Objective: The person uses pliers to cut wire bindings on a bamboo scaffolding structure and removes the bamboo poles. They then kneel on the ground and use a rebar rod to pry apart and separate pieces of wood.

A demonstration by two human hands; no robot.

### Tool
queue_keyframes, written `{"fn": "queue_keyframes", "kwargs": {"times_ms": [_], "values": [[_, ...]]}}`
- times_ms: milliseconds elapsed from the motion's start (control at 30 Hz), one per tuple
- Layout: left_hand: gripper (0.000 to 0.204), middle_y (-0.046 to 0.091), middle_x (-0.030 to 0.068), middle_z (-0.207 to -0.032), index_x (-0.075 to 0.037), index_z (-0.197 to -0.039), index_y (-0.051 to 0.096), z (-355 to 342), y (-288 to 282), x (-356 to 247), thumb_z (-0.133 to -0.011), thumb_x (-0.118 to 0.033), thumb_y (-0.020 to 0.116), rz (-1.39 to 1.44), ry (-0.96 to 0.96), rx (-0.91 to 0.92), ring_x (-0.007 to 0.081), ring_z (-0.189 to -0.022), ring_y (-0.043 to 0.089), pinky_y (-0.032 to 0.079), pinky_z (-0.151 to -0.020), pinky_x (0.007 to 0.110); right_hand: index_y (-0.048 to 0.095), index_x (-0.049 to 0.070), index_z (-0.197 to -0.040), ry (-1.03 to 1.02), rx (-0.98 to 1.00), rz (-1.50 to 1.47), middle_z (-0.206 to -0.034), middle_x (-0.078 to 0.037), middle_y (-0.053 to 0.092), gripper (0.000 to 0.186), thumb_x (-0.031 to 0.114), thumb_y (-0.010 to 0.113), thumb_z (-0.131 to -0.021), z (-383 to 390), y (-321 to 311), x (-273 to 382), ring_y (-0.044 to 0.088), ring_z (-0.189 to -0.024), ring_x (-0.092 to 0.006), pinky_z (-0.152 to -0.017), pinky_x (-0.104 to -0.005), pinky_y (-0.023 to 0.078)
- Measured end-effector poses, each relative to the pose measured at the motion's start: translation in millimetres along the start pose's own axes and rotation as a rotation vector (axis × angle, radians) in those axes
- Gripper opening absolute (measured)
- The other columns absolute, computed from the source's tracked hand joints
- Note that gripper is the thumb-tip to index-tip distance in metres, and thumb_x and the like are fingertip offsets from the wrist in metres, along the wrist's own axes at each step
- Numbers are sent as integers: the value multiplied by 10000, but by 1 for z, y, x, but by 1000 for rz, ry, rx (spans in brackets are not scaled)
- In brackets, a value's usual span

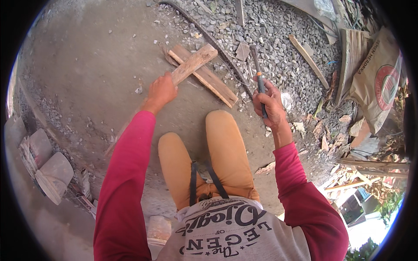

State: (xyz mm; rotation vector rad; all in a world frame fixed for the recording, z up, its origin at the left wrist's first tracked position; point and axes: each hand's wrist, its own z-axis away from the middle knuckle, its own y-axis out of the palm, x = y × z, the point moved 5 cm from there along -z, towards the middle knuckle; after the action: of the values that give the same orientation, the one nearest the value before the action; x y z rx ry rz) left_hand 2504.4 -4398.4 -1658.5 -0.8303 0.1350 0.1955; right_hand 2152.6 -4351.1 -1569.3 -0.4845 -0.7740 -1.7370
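My left hand (pixel 163 89) is closed around a long, narrow wooden board (pixel 194 62). The board slants from the upper right down past my left forearm and crosses over two short wooden pieces (pixel 216 85), which lie together in front of my knees. In my right hand (pixel 271 104) is a hammer (pixel 260 80) with a dark handle and an orange band. My fingers wrap its grip, and its metal head points away from me over the gravel. The hammer is apart from the boards.
Grey gravel (pixel 278 39) spreads at the far right, edged by a dark ribbed bar (pixel 209 37). A loose wood strip (pixel 309 61) lies on it. To the right are a paper sack (pixel 376 82), old planks (pixel 353 56) and debris. Several whitish containers (pixel 54 172) stand at left.
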Motion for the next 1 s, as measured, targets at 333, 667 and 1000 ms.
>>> {"fn": "queue_keyframes", "kwargs": {"times_ms": [333,667,1000], "values": [[318,731,291,-1051,69,-1104,688,-36,4,14,-855,-126,657,92,-81,186,410,-1000,738,587,-821,496,599,-8,-976,-84,-217,514,-756,4,526,263,107,732,-781,-28,45,-29,483,-613,-92,-518,-278,370],[238,650,131,-770,38,-1005,694,-41,-5,20,-810,-88,643,403,-244,488,259,-639,629,515,-578,448,626,-46,-1136,33,-96,269,-688,-4,547,339,69,699,-825,-43,77,-19,443,-456,-80,-403,-285,304],[426,706,250,-1288,4,-1247,715,-19,10,5,-851,-141,656,125,-150,172,403,-1245,664,537,-1039,471,569,-119,-1159,-329,-318,1121,-836,-299,699,523,136,704,-723,-68,94,-28,722,-813,-462,-790,-515,564]]}}
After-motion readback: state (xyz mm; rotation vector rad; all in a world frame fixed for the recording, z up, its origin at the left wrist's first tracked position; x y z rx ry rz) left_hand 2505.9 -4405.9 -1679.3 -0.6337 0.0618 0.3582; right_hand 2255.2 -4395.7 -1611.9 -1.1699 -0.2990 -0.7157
